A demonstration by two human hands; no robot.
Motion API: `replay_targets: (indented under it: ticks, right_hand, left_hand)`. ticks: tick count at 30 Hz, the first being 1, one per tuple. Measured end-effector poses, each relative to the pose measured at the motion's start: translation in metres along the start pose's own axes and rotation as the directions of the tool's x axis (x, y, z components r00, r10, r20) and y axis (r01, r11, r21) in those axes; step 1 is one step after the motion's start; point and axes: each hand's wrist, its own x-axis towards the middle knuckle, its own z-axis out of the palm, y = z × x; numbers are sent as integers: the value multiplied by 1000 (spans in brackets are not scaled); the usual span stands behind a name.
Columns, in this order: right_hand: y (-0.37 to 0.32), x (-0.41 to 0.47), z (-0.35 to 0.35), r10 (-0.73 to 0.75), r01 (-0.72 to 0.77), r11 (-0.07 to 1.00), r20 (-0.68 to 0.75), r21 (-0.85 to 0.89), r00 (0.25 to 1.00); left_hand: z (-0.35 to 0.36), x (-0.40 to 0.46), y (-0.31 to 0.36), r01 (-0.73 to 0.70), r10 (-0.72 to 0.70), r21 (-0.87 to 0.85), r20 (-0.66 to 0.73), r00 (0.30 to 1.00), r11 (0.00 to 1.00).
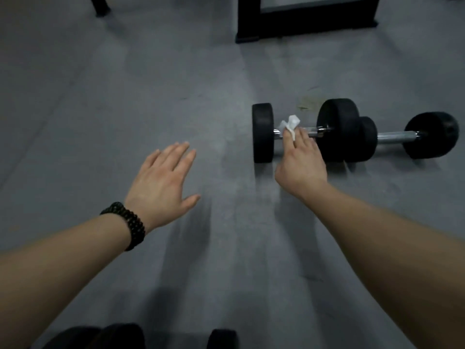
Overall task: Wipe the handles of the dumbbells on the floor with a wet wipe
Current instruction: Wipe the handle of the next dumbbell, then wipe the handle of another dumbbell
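Two black dumbbells with chrome handles lie end to end on the grey floor. The nearer dumbbell [263,133] is at centre right, the second dumbbell [395,136] to its right. My right hand [300,159] reaches over the nearer dumbbell's handle and pinches a crumpled white wet wipe [292,124] against the bar. My left hand [161,183], a black bead bracelet on its wrist, hovers above the floor to the left with fingers spread and holds nothing.
A black metal rack base [302,21] stands on the floor at the back right. A dark furniture leg [100,6] is at the top left. More black weight ends [120,336] show at the bottom edge near me.
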Motion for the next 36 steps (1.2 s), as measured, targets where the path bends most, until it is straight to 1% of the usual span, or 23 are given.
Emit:
replay_targets:
  ticks: [3, 6, 8, 12, 17, 23, 27, 31, 36]
  right_hand:
    - [-23, -13, -12, -42, 43, 997, 16, -61, 999]
    - [-43, -35, -25, -79, 84, 990, 49, -110, 996]
    - [-57, -55, -36, -90, 95, 989, 45, -117, 995]
    - [-85, -114, -63, -78, 87, 987, 64, -136, 995]
    - [-126, -181, -109, -73, 103, 976, 160, -190, 984]
    - [-190, -235, -177, -122, 157, 961, 163, -226, 979]
    - [-234, -272, -212, -134, 179, 951, 184, -254, 974]
    - [-264, -312, -208, -140, 171, 954, 140, -246, 980]
    - [-277, -355, -139, -97, 135, 956, 155, -260, 983]
  left_hand:
    - [-3, -14, -20, 59, -59, 24, 26, 998, 998]
    - [-12, -29, -28, 132, -132, 16, 48, 990, 991]
    - [-21, -47, -30, 150, -149, -3, 61, 987, 989]
    - [-42, -97, -29, 135, -129, -48, 112, 985, 990]
    - [-59, -167, -38, 121, -110, -83, 123, 986, 989]
    - [-76, -244, -48, 101, -77, -158, 146, 986, 982]
    - [-87, -277, -50, 78, -49, -215, 136, 990, 973]
    - [-80, -302, -40, 31, 14, -283, 154, 988, 959]
    - [-52, -327, -24, -20, 76, -318, 165, 983, 948]
